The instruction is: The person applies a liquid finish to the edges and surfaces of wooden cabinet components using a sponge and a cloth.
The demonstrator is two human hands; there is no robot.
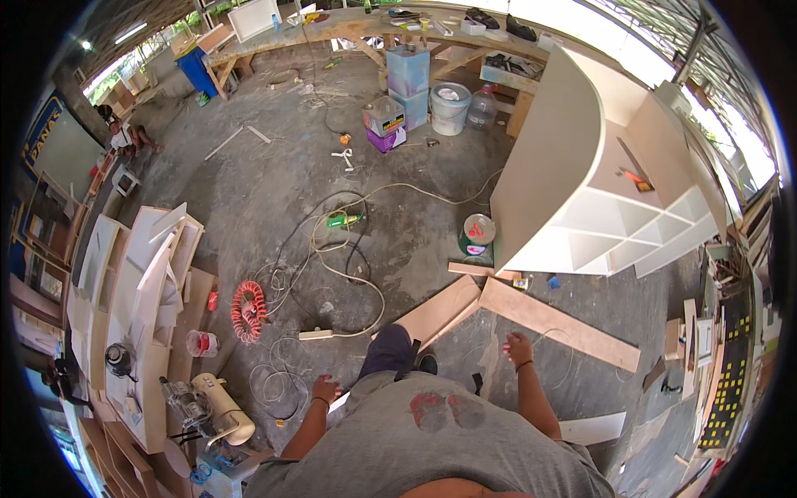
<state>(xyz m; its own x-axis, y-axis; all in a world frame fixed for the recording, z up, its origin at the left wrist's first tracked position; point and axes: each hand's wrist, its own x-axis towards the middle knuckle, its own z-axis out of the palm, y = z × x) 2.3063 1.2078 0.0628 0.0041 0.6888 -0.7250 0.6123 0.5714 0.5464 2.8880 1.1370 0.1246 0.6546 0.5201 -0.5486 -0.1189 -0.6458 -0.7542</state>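
My left hand hangs beside my left thigh with loosely bent fingers and nothing seen in it. A white strip shows just below it, partly hidden by my body. My right hand, a dark band at its wrist, is held out in front of me, its fingers slightly curled and apart, with no object in it. Beyond it lies a long pinkish-brown board on the floor. A second board angles toward my leg, touching or nearly touching the first. A thin wire loop curves beside my right hand.
A white cabinet with cubbyholes stands ahead right, a handsaw on it. A paint can sits beside it. Cords, a power strip and a coiled red hose cross the floor. An air compressor stands left; a workbench spans the back.
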